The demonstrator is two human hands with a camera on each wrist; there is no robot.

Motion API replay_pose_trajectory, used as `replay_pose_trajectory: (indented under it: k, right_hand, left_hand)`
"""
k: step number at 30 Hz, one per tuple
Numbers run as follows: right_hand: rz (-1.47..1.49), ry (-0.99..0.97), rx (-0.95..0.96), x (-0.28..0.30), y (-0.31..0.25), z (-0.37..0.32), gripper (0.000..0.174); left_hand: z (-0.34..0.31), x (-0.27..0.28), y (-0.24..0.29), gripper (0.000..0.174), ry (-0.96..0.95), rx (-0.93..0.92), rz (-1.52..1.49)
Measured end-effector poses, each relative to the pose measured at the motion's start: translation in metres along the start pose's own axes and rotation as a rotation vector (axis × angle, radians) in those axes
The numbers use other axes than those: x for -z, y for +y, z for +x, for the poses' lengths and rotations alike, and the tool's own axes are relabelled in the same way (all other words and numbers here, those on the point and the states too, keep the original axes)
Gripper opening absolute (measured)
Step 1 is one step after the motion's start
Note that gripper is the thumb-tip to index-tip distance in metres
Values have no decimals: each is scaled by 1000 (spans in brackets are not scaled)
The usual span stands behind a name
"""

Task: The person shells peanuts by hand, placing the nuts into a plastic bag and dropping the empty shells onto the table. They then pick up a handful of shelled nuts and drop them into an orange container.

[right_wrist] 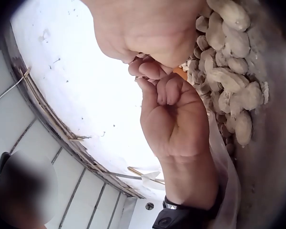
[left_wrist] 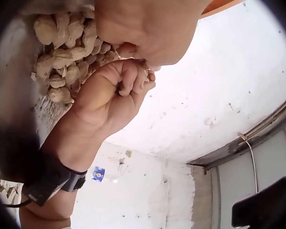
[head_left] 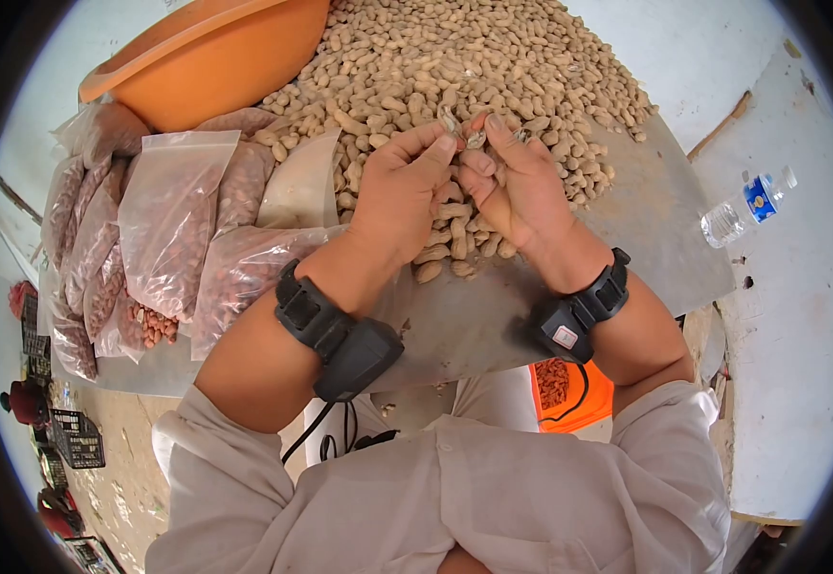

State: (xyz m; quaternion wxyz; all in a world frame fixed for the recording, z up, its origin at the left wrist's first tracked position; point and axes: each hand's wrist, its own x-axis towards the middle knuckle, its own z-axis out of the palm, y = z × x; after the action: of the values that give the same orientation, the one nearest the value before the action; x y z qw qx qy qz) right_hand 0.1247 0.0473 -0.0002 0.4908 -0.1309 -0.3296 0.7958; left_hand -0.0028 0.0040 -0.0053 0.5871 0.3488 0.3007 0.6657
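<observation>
Both hands meet over the near part of a heap of unshelled peanuts (head_left: 464,57). The left hand (head_left: 403,187) pinches a piece of peanut shell (head_left: 449,121) between thumb and fingers. The right hand (head_left: 523,182), close beside it, pinches an opened shell (head_left: 476,140) with its thumb and forefinger; its other fingers are curled. In the left wrist view the right hand (left_wrist: 107,98) shows its curled fingers, with its tips near the left hand. Seen from the right wrist, the left hand (right_wrist: 176,117) also has curled fingers; the fingertips' contents are mostly hidden.
Clear bags of reddish kernels (head_left: 172,220) lie at the left of the grey table (head_left: 474,320), below an orange basin (head_left: 206,57). A plastic bottle (head_left: 742,212) is at the right. An orange container (head_left: 579,397) with reddish contents sits below the table's near edge.
</observation>
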Motion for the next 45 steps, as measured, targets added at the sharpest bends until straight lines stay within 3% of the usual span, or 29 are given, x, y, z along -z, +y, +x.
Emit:
replay_pose_trajectory:
  k: [3,9,12,15,18,21,24,32,38,42,45]
  right_hand:
    - [-121,13,54,-4,0,0,14]
    - [-738,-119,216,3,2,-2,10]
    - [-1029,-194,516,5,5,2,10]
    - [-1030,-201,539,6,6,3,11]
    - [-771,-62,272,-4,-2,-4,10]
    - [-235,-46,112,0,-6,-1,14]
    - [-98,-45,-27,4,-11,4,14]
    - [-546,-73,53,1,-6,0,17]
    - [-494,-20,118,3,-13,1,15]
    - [-359,49,61,7,-25,7,13]
    - [-472,-100,-8,13,-34,9,10]
  left_hand:
    - [0,-2,2,12,11,73,-131]
    - [6,7,0,14,48,216,-240]
    - [7,6,0,15,93,311,-351]
    - [7,8,-1,17,71,335,-399]
    - [4,3,4,16,113,326,-397]
    - [5,2,5,16,99,318,-402]
    - [5,5,3,15,51,317,-381]
    - [-1,2,2,11,-43,159,65]
    - [2,0,3,14,116,180,-108]
    - [2,6,5,16,104,150,-166]
    - [2,8,6,15,96,113,-199]
